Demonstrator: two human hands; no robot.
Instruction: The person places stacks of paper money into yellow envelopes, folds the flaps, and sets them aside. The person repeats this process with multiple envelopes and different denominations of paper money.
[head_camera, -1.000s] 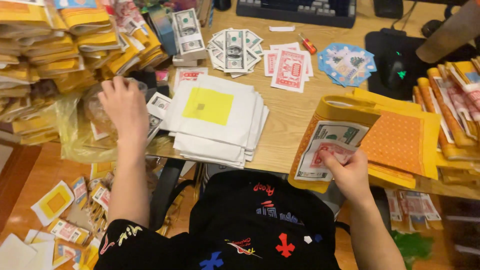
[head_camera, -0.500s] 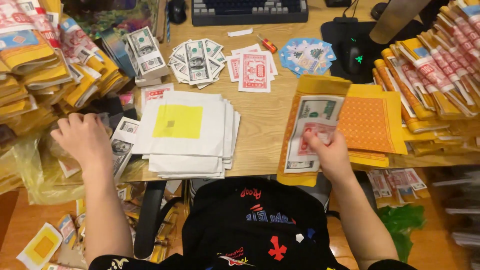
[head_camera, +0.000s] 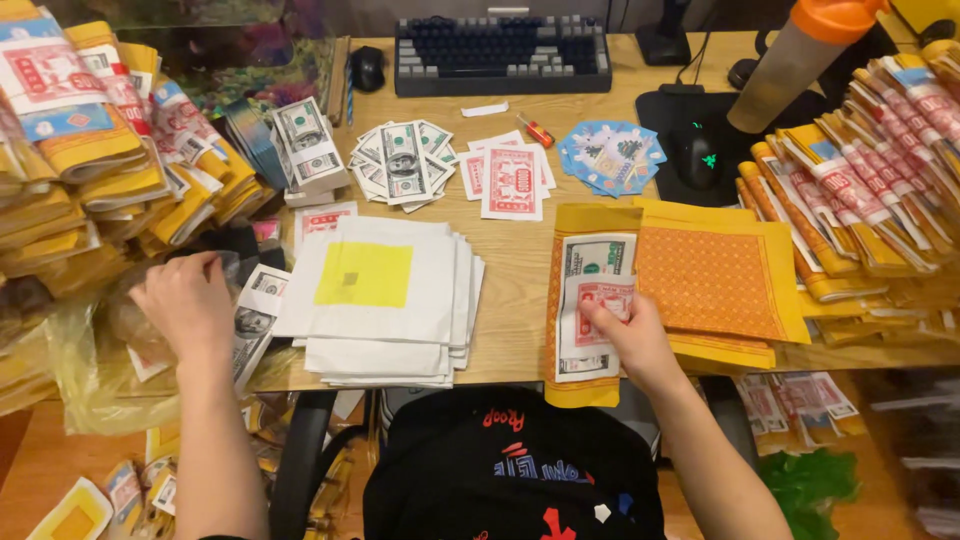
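left hand (head_camera: 188, 305) palm-down, right hand (head_camera: 628, 335) pinching
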